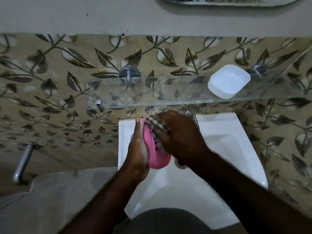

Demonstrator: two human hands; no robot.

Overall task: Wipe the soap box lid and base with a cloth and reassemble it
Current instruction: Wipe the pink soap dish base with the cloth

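Pink plastic, slotted for drainage, marks the soap box base (156,152), which is held on edge above the white sink (236,149) so that any drips would fall into the basin rather than onto the grey counter (50,200) to the sink's left. The left hand (137,149) cradles the base from the side away from the sink's middle, its fingers (137,123) wrapped around the far rim and closed on it, steadying the piece against pressure. The right hand (180,135) presses a checked cloth (156,126) into the base's open face; its fingers are curled shut over the cloth, which bunches between hand and plastic. Tilting the base toward the wiping hand probably lets the cloth reach into the slots.

Above the sink, on the glass shelf (168,92), the white soap box lid (228,81) sits apart from both hands, hollow side up, parked well clear of the wet work. Whether it has already been wiped cannot be told. Judging by this layout, the base is the step in hand and reassembly is not yet done.
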